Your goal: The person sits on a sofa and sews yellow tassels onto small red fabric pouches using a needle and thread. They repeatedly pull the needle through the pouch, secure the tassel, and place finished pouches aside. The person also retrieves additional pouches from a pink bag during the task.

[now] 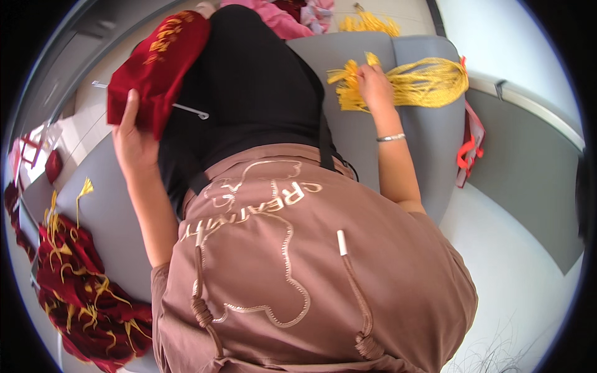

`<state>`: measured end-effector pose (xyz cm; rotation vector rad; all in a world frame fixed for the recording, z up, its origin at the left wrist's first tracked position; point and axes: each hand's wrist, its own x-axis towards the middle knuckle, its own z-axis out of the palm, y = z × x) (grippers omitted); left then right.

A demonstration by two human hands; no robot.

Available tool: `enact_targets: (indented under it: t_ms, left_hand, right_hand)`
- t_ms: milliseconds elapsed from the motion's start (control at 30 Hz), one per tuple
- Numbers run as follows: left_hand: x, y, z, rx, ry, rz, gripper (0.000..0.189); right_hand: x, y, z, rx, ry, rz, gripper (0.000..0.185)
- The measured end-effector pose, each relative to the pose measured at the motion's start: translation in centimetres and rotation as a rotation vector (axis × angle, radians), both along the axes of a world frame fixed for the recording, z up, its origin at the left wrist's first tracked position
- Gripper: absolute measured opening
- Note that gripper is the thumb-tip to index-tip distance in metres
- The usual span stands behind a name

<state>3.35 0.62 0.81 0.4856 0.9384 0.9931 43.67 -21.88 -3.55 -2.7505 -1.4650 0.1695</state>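
Note:
A dark red velvet pouch or cloth [163, 70] with gold lettering lies over the knee at the upper left. My left hand [135, 135] grips its lower end, thumb on top. A white plastic stick with a looped end [191, 111] shows beside the cloth, over the black trousers. My right hand [375, 88] is on a bundle of yellow tasselled cords [426, 84] on the grey seat, its fingers closed at the tassel ends. A silvery bracelet is on the right wrist.
Red velvet pieces with yellow tassels [84, 289] are heaped at the lower left of the grey seat [116, 200]. More yellow tassels [371, 23] and pink fabric [284, 16] lie beyond the seat. A red strap-like item [468, 149] hangs at the seat's right edge, near the wall.

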Motion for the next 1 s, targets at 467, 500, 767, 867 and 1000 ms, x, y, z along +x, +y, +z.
enact_targets:
  t_ms: [467, 500, 767, 867, 1000]
  left_hand:
    - [1.4, -1.6, 2.2, 0.056, -0.074, -0.067, 0.035]
    - [1.4, -1.7, 2.3, 0.059, -0.073, -0.079, 0.035]
    - [1.2, -2.1, 2.4, 0.068, -0.078, -0.127, 0.035]
    - [1.2, -2.1, 2.3, 0.047, -0.088, -0.149, 0.035]
    - [1.4, -2.1, 2.4, 0.064, -0.088, -0.162, 0.035]
  right_hand:
    - [-6.4, 7.2, 10.3, 0.264, 0.245, 0.084, 0.01]
    - [-7.0, 7.8, 11.0, 0.274, 0.28, 0.079, 0.01]
    - [-10.1, 9.6, 12.7, 0.183, 0.359, 0.241, 0.01]
    - [-10.3, 9.6, 12.8, 0.075, 0.348, 0.229, 0.01]
    - [-11.5, 10.4, 13.9, 0.182, 0.351, 0.264, 0.01]
